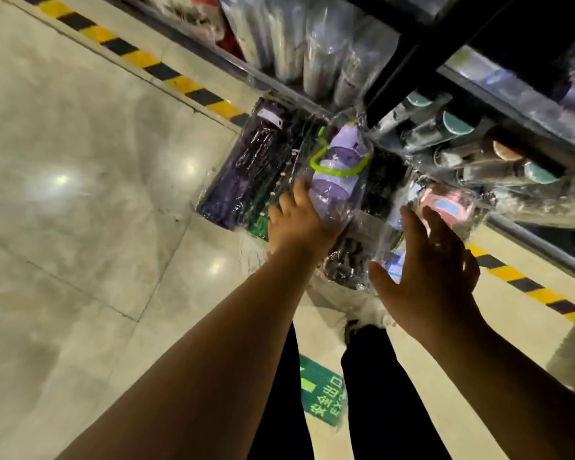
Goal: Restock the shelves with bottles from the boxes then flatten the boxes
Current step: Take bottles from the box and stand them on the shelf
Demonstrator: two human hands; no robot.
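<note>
I'm gripping the lilac bottle [336,174] by its base with my left hand [299,224], fingers curling round the bottom end and the lid end pointing away from me. It's sitting in a clear plastic sleeve, with a lime-green strap looping across its middle and a pale lilac lid on top. Just right of the lilac bottle my right hand [429,270] is spreading open, fingers straight, by a wrapped pink bottle [445,207]; I can't tell if it's touching. Left of the lilac bottle, dark purple bottles [246,171] are lying wrapped in plastic. Above and right of it, teal-capped bottles [452,127] are lying on their sides in the shelf [472,78].
</note>
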